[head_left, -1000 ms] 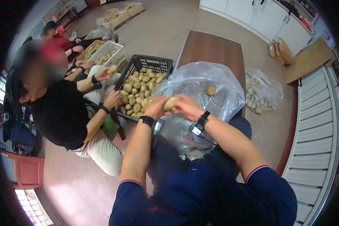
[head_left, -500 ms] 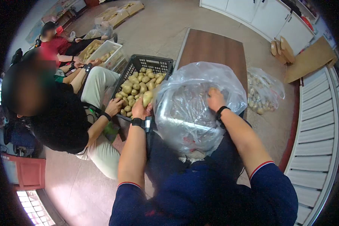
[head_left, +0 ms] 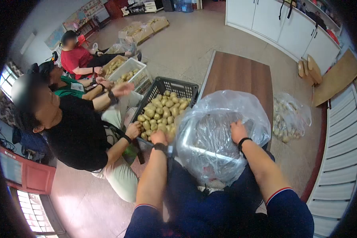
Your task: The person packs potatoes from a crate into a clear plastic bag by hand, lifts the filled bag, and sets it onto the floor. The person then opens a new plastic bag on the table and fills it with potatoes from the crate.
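Observation:
My left hand (head_left: 159, 137) is at the near edge of a black plastic crate (head_left: 192, 86) heaped with potatoes (head_left: 162, 111). Its fingers are partly hidden and blurred, so whether a potato is in them does not show. My right hand (head_left: 238, 132) reaches over the mouth of a large clear plastic bag (head_left: 210, 152), its fingers curled closed on the film at the right inner side. The bag stands in front of me, spread open against the end of a brown wooden bench (head_left: 238, 73).
On my left a person in black (head_left: 77, 133) reaches a hand to the crate; others sit beyond. Behind it stands a white crate (head_left: 141, 77) of potatoes. A filled clear bag (head_left: 289, 119) lies on the floor right of the bench, near cardboard (head_left: 337, 77).
My left hand held a potato up beside the bag; now it is lower, at the crate's potatoes. My right hand stays at the bag. The neighbouring person's far hand has lifted, and my view has shifted.

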